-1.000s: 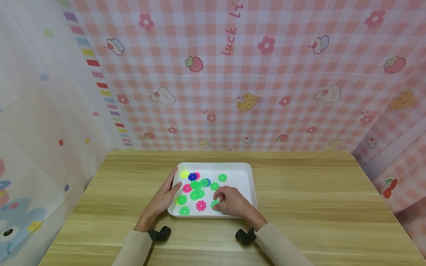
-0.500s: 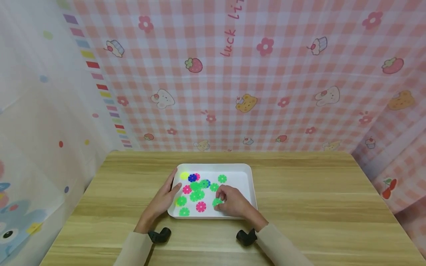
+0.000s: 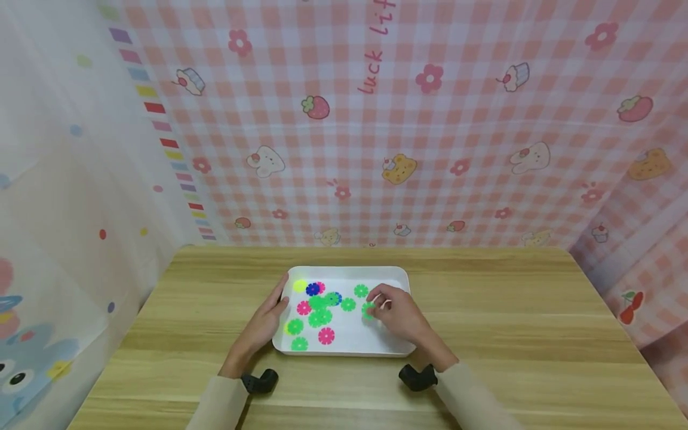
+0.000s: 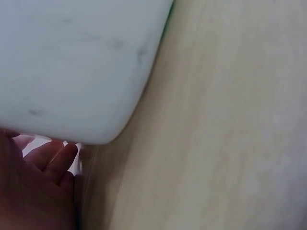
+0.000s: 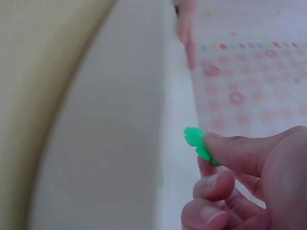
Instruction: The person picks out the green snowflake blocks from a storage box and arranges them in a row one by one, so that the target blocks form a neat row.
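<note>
A shallow white tray (image 3: 352,345) lies on the table, with notched plastic snowflake discs inside. My left hand (image 3: 263,322) holds the tray's left side, thumb over the rim and fingers along the outer wall; the left wrist view has those fingers (image 4: 62,160) beside the tray's corner. Between thumb and fingertips, my right hand (image 3: 400,313) pinches a green snowflake disc (image 5: 194,137) above the right half of the tray. A loose green disc (image 3: 361,291) lies just behind that hand, and a pink disc (image 3: 326,335) sits near the front wall.
Several green discs (image 3: 321,316) overlap in the tray's left half, with a dark blue disc (image 3: 313,289) and a yellow disc (image 3: 300,286) at the back left. The wooden table (image 3: 494,322) reaches back to a pink checked cloth (image 3: 344,131).
My right hand has lifted the green disc from the front of the tray and moved it back and to the right. My left hand has stayed on the tray's left side.
</note>
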`<action>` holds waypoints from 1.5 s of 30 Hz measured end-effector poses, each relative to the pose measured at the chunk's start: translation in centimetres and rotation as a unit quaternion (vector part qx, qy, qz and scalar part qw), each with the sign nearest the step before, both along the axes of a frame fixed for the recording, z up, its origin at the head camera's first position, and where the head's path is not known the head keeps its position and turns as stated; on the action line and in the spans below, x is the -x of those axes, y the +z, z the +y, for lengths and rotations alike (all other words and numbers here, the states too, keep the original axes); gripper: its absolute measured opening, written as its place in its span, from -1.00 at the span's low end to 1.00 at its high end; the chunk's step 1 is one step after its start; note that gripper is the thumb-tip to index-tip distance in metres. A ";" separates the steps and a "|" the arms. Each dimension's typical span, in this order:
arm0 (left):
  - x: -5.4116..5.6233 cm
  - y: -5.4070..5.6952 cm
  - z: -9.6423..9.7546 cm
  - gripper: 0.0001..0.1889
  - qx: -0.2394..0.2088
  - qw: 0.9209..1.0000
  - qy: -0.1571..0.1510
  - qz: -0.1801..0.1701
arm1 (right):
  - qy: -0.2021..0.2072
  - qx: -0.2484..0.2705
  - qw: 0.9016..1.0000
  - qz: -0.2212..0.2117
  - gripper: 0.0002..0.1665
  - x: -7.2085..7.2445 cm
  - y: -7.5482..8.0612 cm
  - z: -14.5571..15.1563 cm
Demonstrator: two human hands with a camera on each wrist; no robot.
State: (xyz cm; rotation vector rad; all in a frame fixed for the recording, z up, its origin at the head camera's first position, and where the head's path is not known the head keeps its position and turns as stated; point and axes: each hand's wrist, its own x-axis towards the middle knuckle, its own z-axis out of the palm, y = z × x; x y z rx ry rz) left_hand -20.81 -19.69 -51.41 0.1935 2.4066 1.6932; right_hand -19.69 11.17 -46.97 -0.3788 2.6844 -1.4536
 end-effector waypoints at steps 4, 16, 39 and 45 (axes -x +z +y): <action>0.0 0.0 0.0 -0.44 -0.008 1.000 0.001 -0.002 | -0.038 0.026 0.999 -0.002 -0.86 0.5 0.9 2.6; -0.1 0.3 -0.2 -0.43 -0.009 1.000 0.004 0.003 | -0.133 0.059 0.988 -0.054 -0.71 1.5 -1.5 11.1; -0.1 0.2 -0.2 -0.43 -0.002 1.000 0.007 0.005 | -0.181 0.014 0.982 -0.060 -0.77 1.4 -4.1 11.4; -0.2 0.3 -0.2 -0.42 -0.007 1.000 0.005 0.004 | -0.188 0.007 0.981 -0.051 -0.78 1.5 -4.2 11.2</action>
